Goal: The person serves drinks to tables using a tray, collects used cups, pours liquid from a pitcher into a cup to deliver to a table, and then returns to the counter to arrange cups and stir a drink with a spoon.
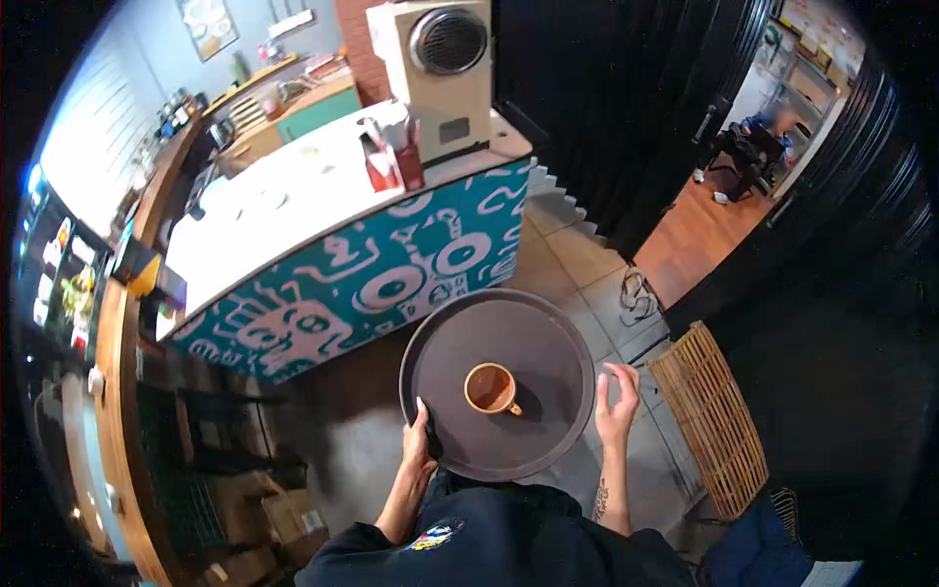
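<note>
A round dark brown serving tray (509, 333) is held level in front of my body. My left hand (418, 442) grips its near left rim, with the thumb on top and the other fingers mostly hidden beneath. Near the middle of the tray stands a tan cup (490, 388), upright, its small handle pointing toward the lower right. The cup looks brown inside; whether that is a drink or the glaze I cannot tell. Just off the tray's right rim, my right hand (617, 403) is raised with its fingers curved and apart, holding nothing.
Ahead stands a white-topped counter (284, 210) with a teal patterned front, carrying a speaker-like box (435, 73) and red containers (396, 168). A wicker chair back (712, 421) is at right. Beyond a dark doorway sits a person (768, 132). Cardboard boxes (290, 516) lie lower left.
</note>
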A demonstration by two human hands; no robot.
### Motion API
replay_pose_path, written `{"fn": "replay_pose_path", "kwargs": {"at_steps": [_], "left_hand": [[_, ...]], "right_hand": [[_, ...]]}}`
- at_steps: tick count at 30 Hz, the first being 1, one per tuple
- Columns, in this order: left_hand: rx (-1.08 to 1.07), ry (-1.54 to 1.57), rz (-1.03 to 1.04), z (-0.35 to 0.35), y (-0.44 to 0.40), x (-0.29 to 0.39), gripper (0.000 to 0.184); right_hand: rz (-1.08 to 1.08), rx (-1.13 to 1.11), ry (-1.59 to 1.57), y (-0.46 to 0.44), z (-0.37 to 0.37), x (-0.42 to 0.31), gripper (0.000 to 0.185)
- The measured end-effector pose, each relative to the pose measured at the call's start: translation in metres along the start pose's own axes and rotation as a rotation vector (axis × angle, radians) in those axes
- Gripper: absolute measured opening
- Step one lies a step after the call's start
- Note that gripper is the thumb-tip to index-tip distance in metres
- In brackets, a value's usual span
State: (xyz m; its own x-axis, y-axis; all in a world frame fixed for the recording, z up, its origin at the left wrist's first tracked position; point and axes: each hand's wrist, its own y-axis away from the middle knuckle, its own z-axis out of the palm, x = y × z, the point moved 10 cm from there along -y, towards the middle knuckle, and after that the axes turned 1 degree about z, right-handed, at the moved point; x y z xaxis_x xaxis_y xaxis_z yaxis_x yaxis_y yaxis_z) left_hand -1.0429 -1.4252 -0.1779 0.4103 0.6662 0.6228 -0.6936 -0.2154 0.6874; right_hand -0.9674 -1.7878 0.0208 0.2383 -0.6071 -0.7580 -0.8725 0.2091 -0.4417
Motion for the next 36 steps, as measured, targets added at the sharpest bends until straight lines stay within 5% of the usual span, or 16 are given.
{"fn": "replay_pose_path", "kwargs": {"at_steps": [1, 3, 5, 14, 16, 24, 30, 32, 36], "left_hand": [[-0.025, 0.029, 0.043, 0.033, -0.007, 0.018, 0.062], [0.016, -0.059, -0.011, 0.08, -0.026, 0.045, 0.061], [0.018, -0.158, -0.022, 0.119, -0.042, 0.063, 0.059], [-0.123, -0.418, 0.015, 0.284, -0.158, 0.134, 0.055], [0.026, -0.737, -0.008, 0.313, -0.173, 0.148, 0.056], [0.043, -0.505, 0.118, 0.468, -0.271, 0.143, 0.073], [-0.043, -0.392, 0.051, 0.572, -0.309, 0.146, 0.054], [-0.108, -0.364, 0.022, 0.596, -0.337, 0.138, 0.072], [0.236, -0.326, 0.017, 0.637, -0.365, 0.165, 0.063]], "right_hand": [[-0.001, 0.02, 0.001, -0.02, 0.005, 0.014, 0.021], [0.486, -0.143, -0.457, -0.042, 0.047, 0.078, 0.039], [0.504, -0.156, -0.528, -0.068, 0.058, 0.095, 0.045], [0.472, -0.021, -0.457, -0.198, 0.08, 0.154, 0.051], [0.47, 0.036, -0.396, -0.23, 0.077, 0.177, 0.052], [0.338, 0.012, -0.333, -0.407, 0.068, 0.26, 0.053], [0.32, -0.071, -0.379, -0.537, 0.076, 0.295, 0.055], [0.27, -0.119, -0.401, -0.574, 0.092, 0.316, 0.059], [0.208, -0.171, -0.361, -0.647, 0.119, 0.351, 0.055]]}}
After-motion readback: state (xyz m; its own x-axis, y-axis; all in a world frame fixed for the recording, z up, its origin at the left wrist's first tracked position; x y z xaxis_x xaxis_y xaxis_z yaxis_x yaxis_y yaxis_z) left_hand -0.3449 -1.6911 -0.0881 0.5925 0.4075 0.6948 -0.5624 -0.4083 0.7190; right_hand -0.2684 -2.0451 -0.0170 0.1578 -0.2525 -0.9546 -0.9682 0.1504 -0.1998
